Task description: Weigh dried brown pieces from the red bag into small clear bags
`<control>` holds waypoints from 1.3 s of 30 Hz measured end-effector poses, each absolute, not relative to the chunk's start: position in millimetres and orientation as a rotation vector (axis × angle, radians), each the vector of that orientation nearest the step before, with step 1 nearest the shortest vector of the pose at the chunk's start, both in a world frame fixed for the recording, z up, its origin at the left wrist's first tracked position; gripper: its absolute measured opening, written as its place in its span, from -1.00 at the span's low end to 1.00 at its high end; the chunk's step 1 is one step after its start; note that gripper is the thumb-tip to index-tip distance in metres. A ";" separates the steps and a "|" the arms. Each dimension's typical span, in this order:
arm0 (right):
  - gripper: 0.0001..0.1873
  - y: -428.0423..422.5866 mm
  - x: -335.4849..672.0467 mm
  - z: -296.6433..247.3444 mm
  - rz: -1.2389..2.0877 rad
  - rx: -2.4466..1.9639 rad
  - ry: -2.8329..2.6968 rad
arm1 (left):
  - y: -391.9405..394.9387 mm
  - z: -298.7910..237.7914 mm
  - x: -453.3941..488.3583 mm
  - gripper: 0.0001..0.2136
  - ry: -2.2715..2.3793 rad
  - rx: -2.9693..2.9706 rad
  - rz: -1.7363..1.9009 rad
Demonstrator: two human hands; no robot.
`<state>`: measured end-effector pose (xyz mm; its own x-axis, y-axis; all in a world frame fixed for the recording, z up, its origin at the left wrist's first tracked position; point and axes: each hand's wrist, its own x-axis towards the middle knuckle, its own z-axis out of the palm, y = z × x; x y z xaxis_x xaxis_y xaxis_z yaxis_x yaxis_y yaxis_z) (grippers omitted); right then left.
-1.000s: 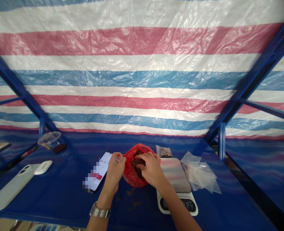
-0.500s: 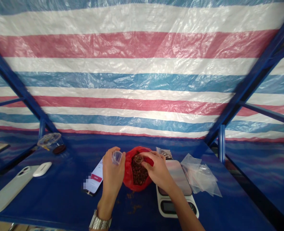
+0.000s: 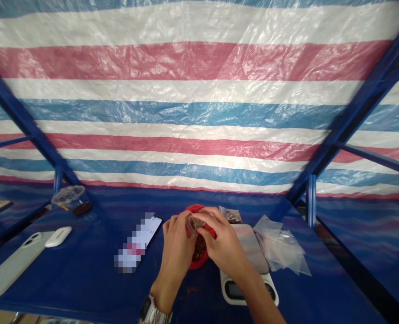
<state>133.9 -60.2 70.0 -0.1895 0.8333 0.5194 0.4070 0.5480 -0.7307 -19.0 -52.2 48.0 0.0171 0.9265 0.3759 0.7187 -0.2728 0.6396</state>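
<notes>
At table centre: both hands are now brought together over the red bag [image 3: 201, 258]; half a second ago they were held apart.
Left hand [image 3: 177, 245]: has been shifted right, off the phone's side and onto the bag mouth; fingers are curled shut around the small clear pouch [image 3: 190, 223].
Right hand [image 3: 224, 245]: has been lifted out of the brown pieces [image 3: 198, 252] and up to the pouch mouth; fingertips are pressed together in a pinch, and what is pinched cannot be told.
Small clear pouch: held just above the red bag, between the two hands, mouth turned toward the right fingertips; earlier it was held out to the left, clear of the bag.
Red bag: left in place on the table [image 3: 84, 270], just beside the scale [image 3: 250, 265], now mostly hidden by the hands.
Phone [image 3: 138, 243]: fully uncovered now that the left hand is moved away.
Judged step: pieces are being passed from bag to pouch, over the bag and not over the scale.
Unchanged: scale pan bare; filled packet [image 3: 231, 216] behind it; empty clear bags [image 3: 280, 245] to its right; crumbs [image 3: 189, 292] in front.
</notes>
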 end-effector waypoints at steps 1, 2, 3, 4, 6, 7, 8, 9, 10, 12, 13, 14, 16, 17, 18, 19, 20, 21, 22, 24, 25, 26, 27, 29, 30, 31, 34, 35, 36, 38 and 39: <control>-0.55 -60.1 134.1 68.5 0.510 -1.034 -1.815 | -52.1 45.5 -17.6 -0.62 1.686 2.026 1.109; -0.53 -60.0 134.5 67.2 0.480 -1.038 -1.824 | -52.1 43.0 -16.5 -0.60 1.670 2.020 1.112; -0.52 -59.9 135.2 66.4 0.455 -1.035 -1.833 | -52.2 40.8 -15.7 -0.59 1.657 2.007 1.116; -0.50 -59.8 135.8 66.0 0.435 -1.029 -1.841 | -52.4 39.2 -15.2 -0.58 1.646 1.991 1.116; -0.49 -60.1 136.7 66.4 0.406 -1.012 -1.849 | -53.0 37.7 -15.0 -0.57 1.635 1.946 1.114; -0.48 -60.5 136.8 66.9 0.397 -1.002 -1.851 | -53.2 37.8 -15.2 -0.57 1.632 1.923 1.109; -0.48 -61.0 136.7 67.5 0.389 -0.991 -1.851 | -53.3 38.1 -15.5 -0.56 1.630 1.903 1.106; -0.47 -61.5 136.3 68.0 0.382 -0.984 -1.848 | -53.3 38.6 -15.7 -0.56 1.628 1.890 1.104; -0.46 -62.0 135.8 68.2 0.373 -0.981 -1.842 | -53.2 39.1 -16.0 -0.57 1.627 1.884 1.105; -0.45 -62.6 134.9 68.2 0.349 -0.984 -1.836 | -52.8 40.0 -16.2 -0.60 1.625 1.884 1.110; -0.45 -62.8 134.6 67.9 0.333 -0.989 -1.833 | -52.6 40.3 -16.2 -0.62 1.625 1.885 1.113; -0.45 -62.8 134.4 67.6 0.317 -0.997 -1.829 | -52.4 40.7 -16.2 -0.64 1.624 1.884 1.119; -0.45 -62.6 134.7 66.8 0.292 -1.006 -1.825 | -52.4 41.5 -16.1 -0.68 1.617 1.884 1.129; -0.46 -62.6 134.9 66.5 0.285 -1.008 -1.825 | -52.5 42.1 -16.1 -0.70 1.613 1.884 1.132; -0.46 -62.6 135.2 66.3 0.281 -1.010 -1.824 | -52.8 42.9 -16.0 -0.71 1.611 1.882 1.137; -0.46 -62.7 135.5 66.2 0.280 -1.010 -1.827 | -53.2 43.9 -15.9 -0.72 1.608 1.880 1.138; -0.47 -62.9 135.6 66.1 0.282 -1.008 -1.832 | -53.7 45.2 -15.7 -0.73 1.607 1.877 1.140; -0.48 -63.1 135.6 66.0 0.285 -1.006 -1.832 | -54.2 46.8 -15.3 -0.73 1.606 1.872 1.145; -0.48 -63.3 135.5 65.9 0.287 -1.007 -1.827 | -54.8 48.6 -15.0 -0.73 1.605 1.865 1.152; -0.50 -63.2 135.2 65.6 0.279 -1.015 -1.789 | -55.9 53.1 -14.4 -0.74 1.603 1.835 1.174; -0.51 -62.8 135.2 65.5 0.267 -1.027 -1.753 | -56.4 55.8 -14.4 -0.74 1.601 1.807 1.193; -0.53 -62.0 135.6 65.4 0.251 -1.049 -1.708 | -56.7 58.5 -14.8 -0.74 1.600 1.766 1.223; -0.55 -61.0 136.2 65.2 0.238 -1.082 -1.665 | -56.8 61.4 -15.7 -0.73 1.600 1.714 1.260; -0.57 -58.3 138.2 64.1 0.238 -1.161 -1.631 | -56.6 66.8 -19.4 -0.69 1.605 1.583 1.362; -0.57 -56.9 139.4 62.8 0.261 -1.196 -1.662 | -56.4 69.2 -22.2 -0.66 1.612 1.513 1.412; -0.57 -55.5 140.5 60.9 0.296 -1.221 -1.722 | -56.1 71.1 -25.5 -0.64 1.631 1.450 1.447; -0.55 -53.0 141.8 51.5 0.408 -1.266 -1.953 | -57.4 74.5 -37.4 -0.60 1.713 1.337 1.391; -0.54 -52.8 141.5 48.0 0.426 -1.291 -2.009 | -59.2 75.0 -41.5 -0.59 1.723 1.342 1.310; -0.53 -52.9 140.8 44.7 0.432 -1.320 -2.050 | -61.7 75.2 -45.3 -0.58 1.713 1.373 1.201; -0.49 -53.6 139.0 40.4 0.428 -1.378 -2.111 | -69.0 75.3 -51.3 -0.58 1.622 1.477 0.918; -0.47 -54.1 138.1 39.7 0.424 -1.403 -2.132 | -73.3 75.1 -53.3 -0.58 1.558 1.516 0.751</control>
<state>138.1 -54.1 39.7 -0.3063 0.9130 0.2696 0.7405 0.4064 -0.5352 -53.3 -73.3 75.1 0.0581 0.9875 -0.1465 0.5006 0.0982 0.8601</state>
